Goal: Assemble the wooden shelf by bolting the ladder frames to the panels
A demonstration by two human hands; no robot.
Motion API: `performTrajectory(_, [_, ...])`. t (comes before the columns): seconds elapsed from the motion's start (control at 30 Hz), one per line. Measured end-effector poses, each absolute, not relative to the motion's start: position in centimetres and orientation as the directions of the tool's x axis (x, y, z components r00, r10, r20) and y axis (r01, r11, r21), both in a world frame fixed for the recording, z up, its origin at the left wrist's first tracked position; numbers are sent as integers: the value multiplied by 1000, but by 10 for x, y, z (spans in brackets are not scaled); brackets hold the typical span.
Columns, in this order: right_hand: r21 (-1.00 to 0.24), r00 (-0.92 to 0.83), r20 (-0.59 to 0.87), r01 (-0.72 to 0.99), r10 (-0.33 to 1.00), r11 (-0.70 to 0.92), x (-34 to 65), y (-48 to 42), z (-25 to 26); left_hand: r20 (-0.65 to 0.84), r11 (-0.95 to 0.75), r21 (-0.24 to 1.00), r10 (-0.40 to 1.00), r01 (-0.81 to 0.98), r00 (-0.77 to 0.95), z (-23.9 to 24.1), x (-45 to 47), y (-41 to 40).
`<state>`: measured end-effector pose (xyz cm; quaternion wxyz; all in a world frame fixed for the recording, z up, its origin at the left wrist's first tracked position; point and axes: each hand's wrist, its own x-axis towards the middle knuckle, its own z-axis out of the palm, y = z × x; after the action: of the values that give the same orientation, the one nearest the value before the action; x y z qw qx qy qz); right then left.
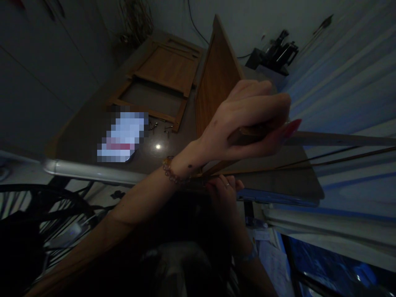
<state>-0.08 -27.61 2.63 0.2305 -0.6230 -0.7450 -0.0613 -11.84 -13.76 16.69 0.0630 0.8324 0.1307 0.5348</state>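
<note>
My left hand (250, 123), a bead bracelet on its wrist, is closed around the top edge of a wooden frame (216, 78) that stands on edge on the dark table (86, 128). A long wooden bar (340, 138) of that frame runs off to the right from my fist. My right hand (224, 189), with a ring on one finger, sits lower at the table's near edge. Its fingers are curled against the frame's bottom corner, and part of the hand is hidden behind my left wrist.
A second wooden frame (161, 82) lies flat at the far end of the table. Small metal fittings (159, 126) lie beside it, next to a blurred-out flat item (122, 136). A black device (275, 51) stands at the back right. Pale curtains (346, 82) hang on the right.
</note>
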Motion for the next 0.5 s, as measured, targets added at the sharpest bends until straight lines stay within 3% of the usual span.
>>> performTrajectory(0.27, [-70,-228,505,950,833,303,3,-278,19,895,-965,213,257,156,366,170,-120,-140])
performTrajectory(0.5, [-97,-261,491,932,831,350,9,-273,19,847,-939,300,344,170,404,163,-115,-143])
